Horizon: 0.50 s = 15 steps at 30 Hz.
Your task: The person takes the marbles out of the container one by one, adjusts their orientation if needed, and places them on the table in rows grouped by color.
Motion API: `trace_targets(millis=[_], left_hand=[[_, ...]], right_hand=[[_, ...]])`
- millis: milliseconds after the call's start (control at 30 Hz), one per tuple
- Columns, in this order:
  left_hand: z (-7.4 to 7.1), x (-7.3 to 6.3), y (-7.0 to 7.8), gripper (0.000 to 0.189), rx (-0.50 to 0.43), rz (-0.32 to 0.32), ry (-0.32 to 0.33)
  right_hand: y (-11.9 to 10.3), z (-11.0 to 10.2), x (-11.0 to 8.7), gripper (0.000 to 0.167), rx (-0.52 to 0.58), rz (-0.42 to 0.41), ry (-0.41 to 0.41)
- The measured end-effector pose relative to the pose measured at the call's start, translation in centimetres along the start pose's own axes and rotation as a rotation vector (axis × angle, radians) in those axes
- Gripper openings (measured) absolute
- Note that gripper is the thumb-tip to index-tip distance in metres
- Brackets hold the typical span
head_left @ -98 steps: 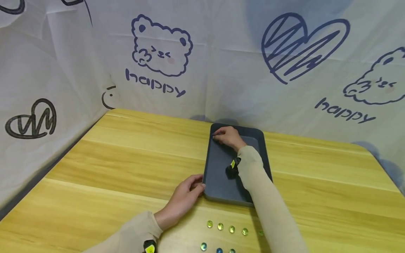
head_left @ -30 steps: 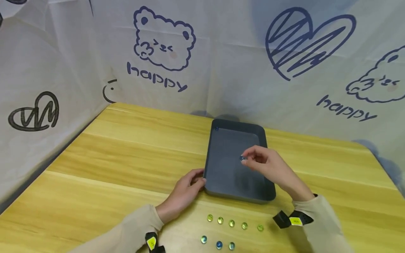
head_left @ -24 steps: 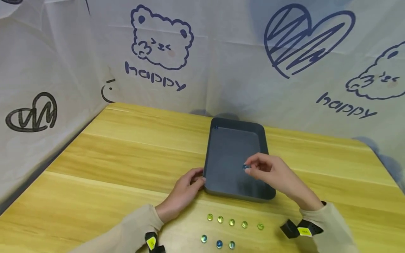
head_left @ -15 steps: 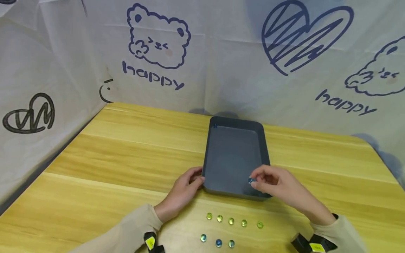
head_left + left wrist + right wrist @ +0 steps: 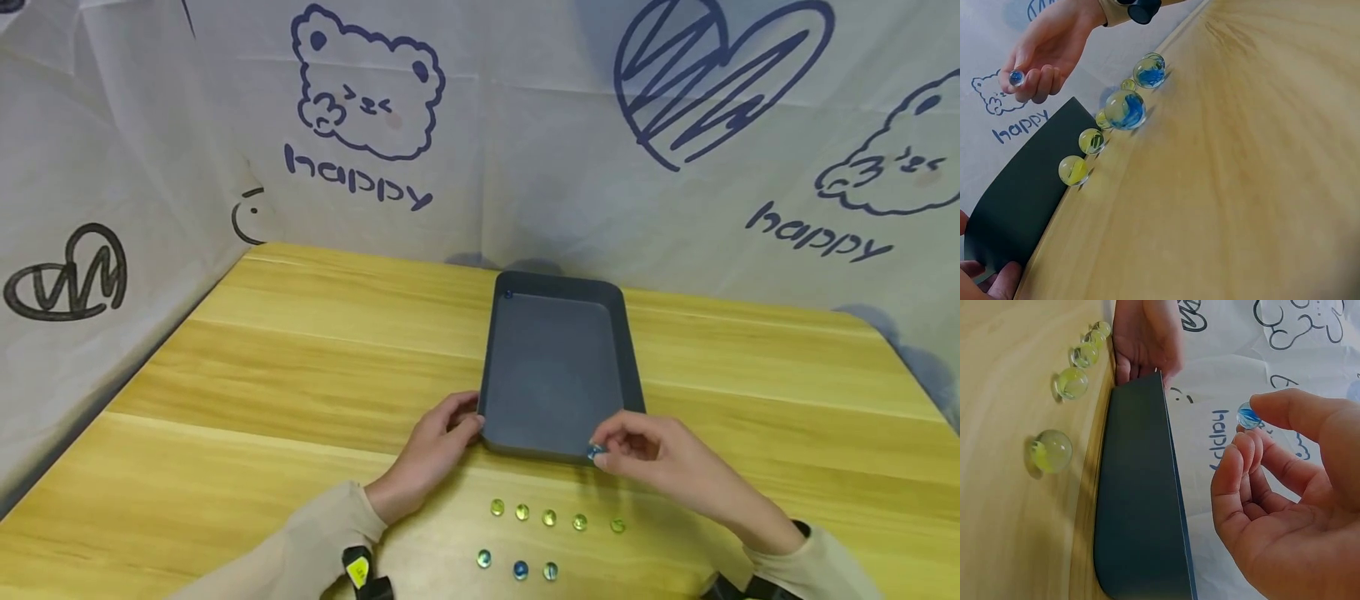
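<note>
My right hand [image 5: 660, 454] pinches a clear marble with blue swirls [image 5: 1249, 416] between thumb and fingertips. In the head view the hand overlaps the near right corner of a dark grey tray [image 5: 555, 375]. My left hand [image 5: 427, 458] grips the tray's left side near its front corner, thumb close to the rim. A small dark blue marble [image 5: 508, 294] lies in the tray's far left corner. In front of the tray, several yellow-green marbles [image 5: 550, 517] stand in a row. Nearer to me lie three blue-swirled marbles [image 5: 521, 570], also in a row.
The tray stands on a light wooden table [image 5: 337, 350], close to a white cloth backdrop [image 5: 525, 167] with drawn bears and hearts. Another cloth side [image 5: 60, 167] rises along the left table edge. Both wrists carry small black cameras [image 5: 367, 575].
My right hand has left the tray's far left corner, where a marble now shows. Holding another marble, it has come toward me to the near right corner. My left hand keeps its place.
</note>
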<state>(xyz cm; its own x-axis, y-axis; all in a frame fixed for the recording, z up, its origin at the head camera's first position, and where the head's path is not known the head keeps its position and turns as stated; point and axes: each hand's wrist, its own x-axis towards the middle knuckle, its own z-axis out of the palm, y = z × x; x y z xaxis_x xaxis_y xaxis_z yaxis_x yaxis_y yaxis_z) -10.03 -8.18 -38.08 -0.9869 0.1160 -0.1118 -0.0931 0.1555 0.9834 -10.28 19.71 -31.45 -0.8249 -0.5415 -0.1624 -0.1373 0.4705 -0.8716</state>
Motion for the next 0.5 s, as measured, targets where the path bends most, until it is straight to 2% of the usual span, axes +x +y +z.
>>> trace_targets(millis=[233,500], left_hand=[[0.1,0.3,-0.1,0.042,0.000,-0.008,-0.009],[0.0,0.3,-0.2,0.043,-0.005,0.005,-0.020]], right_hand=[[0.2,0.4,-0.8,0.018,0.061,-0.020,-0.032],[1.6,1.7,-2.5,0.011,0.097,-0.127,-0.086]])
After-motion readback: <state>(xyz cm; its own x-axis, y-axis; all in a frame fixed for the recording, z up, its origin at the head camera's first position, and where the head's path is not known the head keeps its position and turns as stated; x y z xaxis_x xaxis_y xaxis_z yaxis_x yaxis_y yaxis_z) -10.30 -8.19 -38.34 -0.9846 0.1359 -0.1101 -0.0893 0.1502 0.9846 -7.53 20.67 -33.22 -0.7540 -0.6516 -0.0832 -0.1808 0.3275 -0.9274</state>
